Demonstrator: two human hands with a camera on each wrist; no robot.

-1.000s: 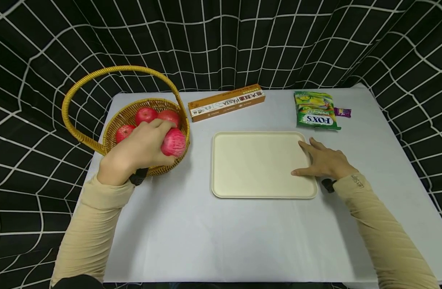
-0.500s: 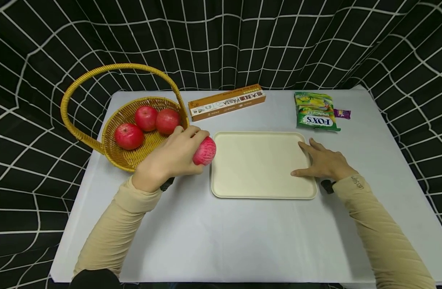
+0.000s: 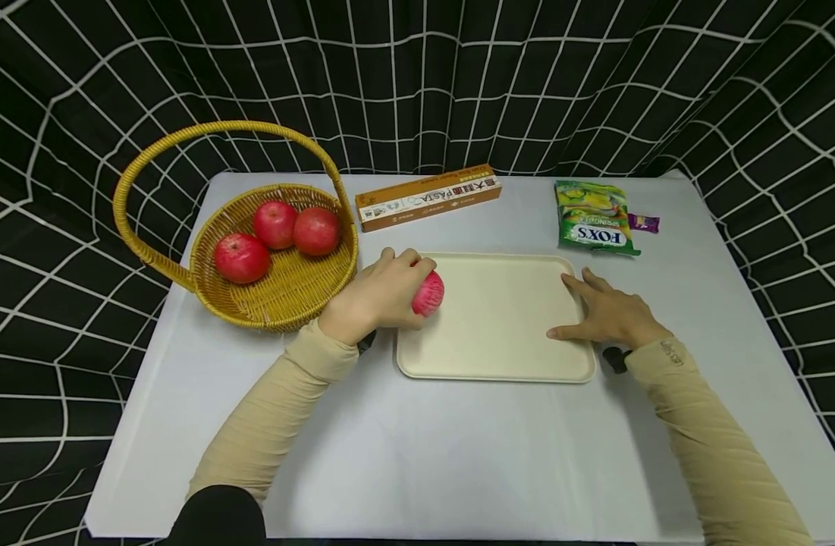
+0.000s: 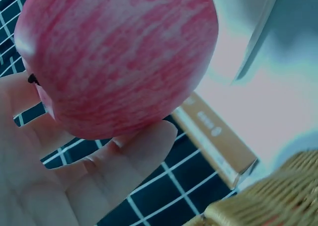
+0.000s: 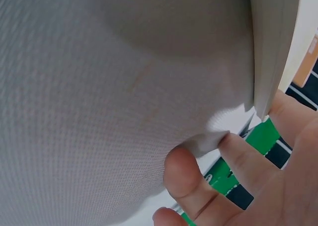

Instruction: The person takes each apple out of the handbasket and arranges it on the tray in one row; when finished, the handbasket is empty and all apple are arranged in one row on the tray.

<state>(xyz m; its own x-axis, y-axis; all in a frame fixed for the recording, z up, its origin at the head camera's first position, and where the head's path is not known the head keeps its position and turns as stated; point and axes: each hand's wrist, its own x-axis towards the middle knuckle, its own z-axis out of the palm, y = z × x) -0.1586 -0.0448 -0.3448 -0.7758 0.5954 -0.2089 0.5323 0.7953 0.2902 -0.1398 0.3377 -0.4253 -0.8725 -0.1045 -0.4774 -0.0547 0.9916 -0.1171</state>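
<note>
A pink-red streaked apple (image 3: pixel 428 294) is held in my left hand (image 3: pixel 381 294), above the left part of a cream rectangular tray (image 3: pixel 499 326). In the left wrist view, the fingers curl against the apple (image 4: pixel 124 57) near its dark stem. My right hand (image 3: pixel 611 312) rests at the tray's right edge with fingers spread, the thumb and one finger reaching over the rim. In the right wrist view, other fingertips (image 5: pixel 181 171) touch the white cloth beside the tray wall (image 5: pixel 276 47). A wicker basket (image 3: pixel 280 299) with a tall handle stands left, holding three red apples (image 3: pixel 243 258).
Behind the tray lies a long brown pasta box (image 3: pixel 427 199). A green Fox's candy bag (image 3: pixel 594 216) lies at the back right, with a small purple packet (image 3: pixel 644 222) beside it. A black curtain with a white grid (image 3: pixel 417 91) surrounds the white table (image 3: pixel 458 455).
My left hand has lifted the apple out of the basket and carried it right, over the tray's left side. My right hand has stayed at the tray's right edge.
</note>
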